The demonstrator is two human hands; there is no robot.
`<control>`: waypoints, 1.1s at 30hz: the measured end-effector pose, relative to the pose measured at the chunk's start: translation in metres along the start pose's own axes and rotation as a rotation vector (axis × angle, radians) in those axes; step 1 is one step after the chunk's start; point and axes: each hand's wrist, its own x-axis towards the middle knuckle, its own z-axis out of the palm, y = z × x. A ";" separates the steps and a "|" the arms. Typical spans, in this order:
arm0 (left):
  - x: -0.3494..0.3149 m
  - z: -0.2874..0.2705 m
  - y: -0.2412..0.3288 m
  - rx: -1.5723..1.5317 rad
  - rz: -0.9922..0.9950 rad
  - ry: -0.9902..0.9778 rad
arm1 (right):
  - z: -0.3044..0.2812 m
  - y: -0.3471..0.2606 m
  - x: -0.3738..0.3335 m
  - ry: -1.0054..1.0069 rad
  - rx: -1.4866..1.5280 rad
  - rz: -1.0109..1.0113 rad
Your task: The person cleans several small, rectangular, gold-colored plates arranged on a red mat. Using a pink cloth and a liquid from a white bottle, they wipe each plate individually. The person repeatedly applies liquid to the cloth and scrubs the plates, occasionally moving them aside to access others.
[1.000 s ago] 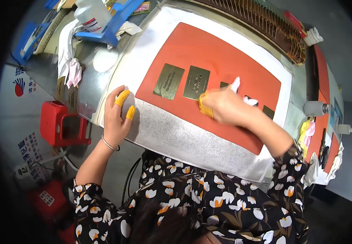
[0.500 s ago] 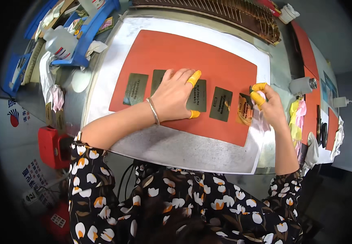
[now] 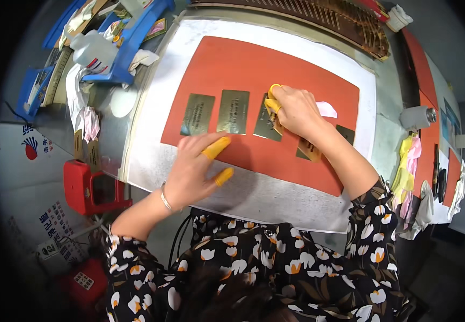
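A row of dark, glossy metal cards lies on an orange-red mat (image 3: pixel 254 59). My right hand (image 3: pixel 299 110), with yellow finger cots, is closed in a pinch over the third card (image 3: pixel 264 127), its fingertips at the card's surface. A pale pink cloth (image 3: pixel 327 109) sticks out behind its knuckles. My left hand (image 3: pixel 189 166) is open and empty near the mat's front edge, yellow cots on thumb and index finger. Close beyond it lie the first card (image 3: pixel 196 119) and second card (image 3: pixel 233 111). My right hand and forearm partly cover the fourth card (image 3: pixel 308 151) and fifth card (image 3: pixel 346 134).
White paper (image 3: pixel 184 40) lies under the mat. At the left are a blue rack (image 3: pixel 126 56), a white plastic bottle (image 3: pixel 94 51) and a red stool (image 3: pixel 82 188). A slatted brown rack (image 3: pixel 318 21) spans the back. Cloths (image 3: pixel 407 166) and a grey bottle (image 3: pixel 417 117) are at right.
My right hand has swung left from beyond the fifth card to the third. The left hand has drawn back toward me, off the cards. The whole view has shifted slightly.
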 end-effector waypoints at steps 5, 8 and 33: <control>-0.051 -0.018 -0.047 0.157 -0.253 0.371 | 0.000 -0.012 -0.007 -0.093 0.017 -0.140; -0.063 -0.017 -0.079 0.184 -0.329 0.458 | -0.005 -0.007 0.004 -0.106 0.013 -0.115; -0.063 -0.009 -0.089 0.188 -0.305 0.414 | -0.006 0.005 0.005 -0.042 -0.062 -0.128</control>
